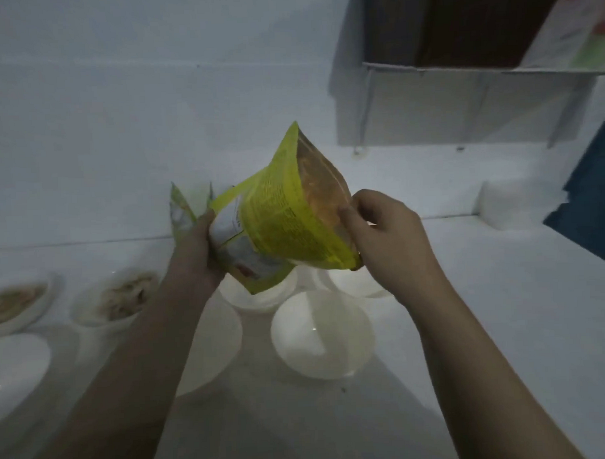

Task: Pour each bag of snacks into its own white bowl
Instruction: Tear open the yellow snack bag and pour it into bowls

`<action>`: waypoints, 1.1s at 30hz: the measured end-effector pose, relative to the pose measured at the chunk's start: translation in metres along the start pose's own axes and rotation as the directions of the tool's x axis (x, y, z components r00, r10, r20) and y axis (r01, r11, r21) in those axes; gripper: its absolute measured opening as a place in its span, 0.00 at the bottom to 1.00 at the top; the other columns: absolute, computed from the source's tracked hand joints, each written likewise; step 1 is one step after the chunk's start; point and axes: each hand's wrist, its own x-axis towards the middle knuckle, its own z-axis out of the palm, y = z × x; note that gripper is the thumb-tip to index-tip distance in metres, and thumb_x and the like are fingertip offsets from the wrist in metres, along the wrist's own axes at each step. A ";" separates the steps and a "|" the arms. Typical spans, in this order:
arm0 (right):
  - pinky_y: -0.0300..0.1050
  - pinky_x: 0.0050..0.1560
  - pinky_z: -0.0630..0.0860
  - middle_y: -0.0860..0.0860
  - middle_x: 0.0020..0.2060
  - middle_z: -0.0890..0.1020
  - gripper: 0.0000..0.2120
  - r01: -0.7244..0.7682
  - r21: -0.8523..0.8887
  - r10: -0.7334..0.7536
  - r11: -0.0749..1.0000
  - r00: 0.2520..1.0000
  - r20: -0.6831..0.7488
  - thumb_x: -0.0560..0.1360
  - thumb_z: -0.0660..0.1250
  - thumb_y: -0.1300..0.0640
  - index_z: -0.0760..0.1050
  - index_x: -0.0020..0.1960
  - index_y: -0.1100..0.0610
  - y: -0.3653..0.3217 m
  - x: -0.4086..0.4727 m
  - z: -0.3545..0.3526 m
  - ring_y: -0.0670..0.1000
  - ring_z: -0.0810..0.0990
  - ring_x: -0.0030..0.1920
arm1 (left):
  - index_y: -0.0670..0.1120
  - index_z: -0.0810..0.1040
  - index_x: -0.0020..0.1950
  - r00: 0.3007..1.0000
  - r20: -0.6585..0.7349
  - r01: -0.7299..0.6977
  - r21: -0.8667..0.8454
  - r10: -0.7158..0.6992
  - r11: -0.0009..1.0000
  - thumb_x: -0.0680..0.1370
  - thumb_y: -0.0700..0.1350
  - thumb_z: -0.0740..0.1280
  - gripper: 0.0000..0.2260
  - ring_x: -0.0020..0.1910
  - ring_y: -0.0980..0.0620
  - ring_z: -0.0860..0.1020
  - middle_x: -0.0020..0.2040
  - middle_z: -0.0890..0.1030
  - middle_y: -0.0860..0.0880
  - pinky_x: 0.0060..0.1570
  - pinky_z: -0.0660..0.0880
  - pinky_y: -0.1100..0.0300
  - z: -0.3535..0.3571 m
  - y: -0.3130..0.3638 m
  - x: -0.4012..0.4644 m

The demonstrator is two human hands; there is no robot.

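I hold a yellow-green snack bag [283, 223] tilted in the air above several white bowls. My left hand [195, 246] grips its lower left side. My right hand [383, 240] pinches its clear right edge, where orange snacks show through. Below the bag stand an empty white bowl [323, 335], another behind it [259, 296] and a third at the right [358, 284], partly hidden by my hand. Two bowls at the left [115, 297] [15, 304] hold pale snacks.
Another green bag [182, 213] stands against the white wall behind my left hand. More white bowls sit at the near left [11, 373] and under my left arm [212, 349]. A metal shelf [477, 75] hangs at upper right, with a blue cloth [591, 198] at the right edge.
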 end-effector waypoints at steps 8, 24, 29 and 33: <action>0.32 0.42 0.69 0.48 0.46 0.82 0.15 -0.108 0.036 0.101 0.994 0.983 0.153 0.83 0.56 0.49 0.78 0.54 0.55 -0.007 0.044 0.124 0.48 0.77 0.47 | 0.43 0.79 0.55 0.913 -0.303 -0.229 0.168 0.271 0.959 0.78 0.50 0.63 0.13 0.55 0.42 0.82 0.56 0.83 0.42 0.55 0.79 0.45 -0.094 0.044 0.036; 0.48 0.52 0.77 0.51 0.46 0.85 0.06 -0.173 0.053 0.173 0.983 0.985 0.009 0.78 0.66 0.55 0.80 0.52 0.54 0.023 0.100 0.210 0.53 0.82 0.49 | 0.52 0.63 0.34 0.833 -0.192 -0.349 0.545 0.518 0.762 0.78 0.59 0.60 0.16 0.38 0.52 0.67 0.36 0.67 0.51 0.40 0.68 0.52 -0.136 0.023 0.111; 0.40 0.47 0.73 0.47 0.43 0.83 0.07 -0.236 0.068 0.239 0.969 0.971 -0.027 0.78 0.67 0.55 0.83 0.47 0.55 0.037 0.094 0.210 0.49 0.80 0.46 | 0.51 0.60 0.35 0.819 -0.106 -0.400 0.600 0.564 0.693 0.82 0.51 0.59 0.17 0.32 0.57 0.63 0.33 0.63 0.54 0.35 0.63 0.57 -0.133 0.018 0.115; 0.30 0.42 0.69 0.48 0.47 0.83 0.07 -0.242 0.002 0.242 0.970 0.970 -0.025 0.78 0.68 0.54 0.84 0.47 0.54 0.041 0.093 0.213 0.47 0.78 0.45 | 0.51 0.59 0.34 0.807 -0.061 -0.421 0.637 0.587 0.646 0.82 0.52 0.59 0.18 0.31 0.58 0.63 0.32 0.63 0.54 0.34 0.63 0.57 -0.132 0.019 0.118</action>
